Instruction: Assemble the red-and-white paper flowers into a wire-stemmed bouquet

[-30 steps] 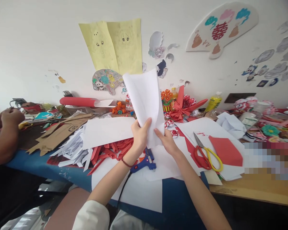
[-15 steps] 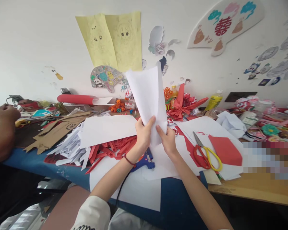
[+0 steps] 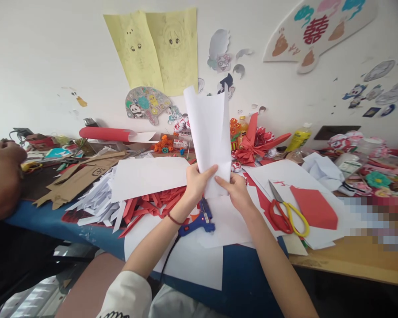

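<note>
A white sheet of paper (image 3: 210, 132) stands upright between my hands, its left and right sides curled inward. My left hand (image 3: 197, 181) pinches its lower left part, thumb in front. At the lower right, my right hand (image 3: 237, 187) grips the same sheet with the thumb on its front face. Just below my hands lies a blue glue gun (image 3: 199, 222) on white paper. Red paper strips (image 3: 152, 202) and a flat white sheet (image 3: 149, 174) are left of my left hand. Scissors with red and yellow handles (image 3: 287, 212) lie to the right.
White paper strips (image 3: 97, 194) and torn cardboard (image 3: 76, 179) lie on the left. Another person's hands (image 3: 8, 154) are at the far left edge. A red paper flower (image 3: 250, 148), a yellow bottle (image 3: 299, 137) and red paper (image 3: 313, 207) are toward the right.
The held sheet has turned and its sides have curled inward, so its middle faces me more openly. Both hands still grip its lower part. The view has shifted slightly.
</note>
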Demonstrator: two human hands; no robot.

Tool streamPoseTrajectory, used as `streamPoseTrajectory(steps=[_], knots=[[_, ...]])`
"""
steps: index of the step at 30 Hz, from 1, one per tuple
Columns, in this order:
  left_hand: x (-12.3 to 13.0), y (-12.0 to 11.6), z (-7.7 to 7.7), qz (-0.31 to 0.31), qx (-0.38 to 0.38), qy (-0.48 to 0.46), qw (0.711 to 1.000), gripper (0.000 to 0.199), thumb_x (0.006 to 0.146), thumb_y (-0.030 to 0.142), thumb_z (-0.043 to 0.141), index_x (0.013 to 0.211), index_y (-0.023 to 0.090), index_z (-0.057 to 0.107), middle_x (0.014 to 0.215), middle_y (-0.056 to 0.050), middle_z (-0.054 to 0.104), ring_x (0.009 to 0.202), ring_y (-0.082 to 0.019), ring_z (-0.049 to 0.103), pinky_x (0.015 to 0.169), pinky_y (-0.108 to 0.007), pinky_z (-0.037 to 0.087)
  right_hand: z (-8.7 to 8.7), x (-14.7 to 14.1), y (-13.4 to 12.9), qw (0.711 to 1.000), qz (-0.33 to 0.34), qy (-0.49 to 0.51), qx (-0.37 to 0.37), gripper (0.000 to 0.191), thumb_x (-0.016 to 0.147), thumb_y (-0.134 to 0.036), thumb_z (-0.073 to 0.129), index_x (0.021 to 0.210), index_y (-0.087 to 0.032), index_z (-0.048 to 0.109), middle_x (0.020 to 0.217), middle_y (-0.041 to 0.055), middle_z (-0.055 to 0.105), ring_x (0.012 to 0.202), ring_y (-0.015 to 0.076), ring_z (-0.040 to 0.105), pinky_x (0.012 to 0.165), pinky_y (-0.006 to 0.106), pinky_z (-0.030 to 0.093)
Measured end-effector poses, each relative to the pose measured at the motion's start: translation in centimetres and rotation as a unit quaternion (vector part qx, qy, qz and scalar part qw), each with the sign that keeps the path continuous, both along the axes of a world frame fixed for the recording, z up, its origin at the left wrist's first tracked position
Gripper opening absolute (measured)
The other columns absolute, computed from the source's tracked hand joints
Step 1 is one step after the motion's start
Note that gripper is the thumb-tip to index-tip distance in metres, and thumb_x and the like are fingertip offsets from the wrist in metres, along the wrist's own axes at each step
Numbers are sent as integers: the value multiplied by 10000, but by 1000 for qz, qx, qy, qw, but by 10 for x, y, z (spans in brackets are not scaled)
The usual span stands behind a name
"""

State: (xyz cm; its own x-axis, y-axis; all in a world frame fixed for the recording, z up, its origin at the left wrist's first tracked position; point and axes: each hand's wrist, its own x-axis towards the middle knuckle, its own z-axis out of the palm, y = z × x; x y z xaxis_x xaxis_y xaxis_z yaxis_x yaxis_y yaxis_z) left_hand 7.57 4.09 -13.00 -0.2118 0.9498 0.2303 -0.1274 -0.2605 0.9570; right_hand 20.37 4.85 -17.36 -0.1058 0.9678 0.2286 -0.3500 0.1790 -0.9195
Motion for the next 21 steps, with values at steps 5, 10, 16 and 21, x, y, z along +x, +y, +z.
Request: streamPoseTrajectory(steps=[5, 10, 16, 21], knots=[[-10, 2, -2, -17, -24, -14, 999, 401, 571, 403, 881, 762, 85, 728, 776, -84, 726, 651, -180, 628, 574, -282, 505, -3, 4, 3, 999, 18, -30, -7, 367, 645, -407, 893, 862, -141, 763, 868, 88, 761, 744, 247, 704, 679, 353, 579], [-17, -2, 3, -31, -34, -45, 998, 415, 534, 381, 909, 759, 77, 737, 807, -103, 742, 655, -187, 649, 595, -298, 528, -4, 5, 2, 998, 34, -44, 1, 360, 652, -384, 893, 885, -136, 773, 888, 90, 764, 778, 250, 713, 690, 336, 584], [-44, 12, 31, 17, 24, -39, 999, 406, 548, 393, 907, 760, 85, 749, 787, -96, 749, 650, -178, 656, 600, -290, 534, -5, 6, 0, 996, 60, -71, 9, 321, 656, -359, 891, 872, -147, 787, 916, 86, 768, 783, 238, 711, 682, 308, 576], [-86, 37, 70, 106, 93, -1, 990, 401, 575, 452, 882, 645, 110, 685, 587, -18, 650, 519, -118, 564, 480, -251, 449, -4, 7, -1, 994, 76, -81, 6, 314, 608, -328, 909, 815, -129, 783, 834, 81, 759, 707, 209, 680, 624, 273, 542]])
